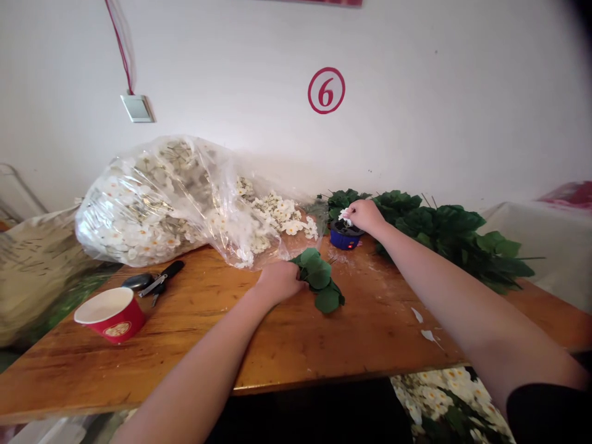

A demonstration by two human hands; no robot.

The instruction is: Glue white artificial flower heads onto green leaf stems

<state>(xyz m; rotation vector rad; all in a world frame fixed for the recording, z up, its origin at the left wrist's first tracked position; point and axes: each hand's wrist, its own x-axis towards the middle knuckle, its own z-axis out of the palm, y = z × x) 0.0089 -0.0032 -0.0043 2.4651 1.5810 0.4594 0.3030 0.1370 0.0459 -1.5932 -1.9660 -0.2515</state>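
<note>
My left hand (280,282) is closed round a green leaf stem (318,274), whose leaves fan out to the right just above the table. Farther back, my right hand (365,216) pinches a small white artificial flower (345,216) over a round blue pot (345,238) with a dark inside and a small red light on its front. Whether the flower touches the pot's contents I cannot tell. Behind and right of that hand lies a pile of green leaf stems (439,228). Loose white flowers (282,213) spill from a clear plastic bag (152,203) at the left.
On the wooden table (185,345) a red paper cup (115,317) stands at the left, near keys with a nail clipper (155,283). White petal scraps (428,335) lie near the front edge. Below that edge are more white flowers (444,394). A white wall rises behind.
</note>
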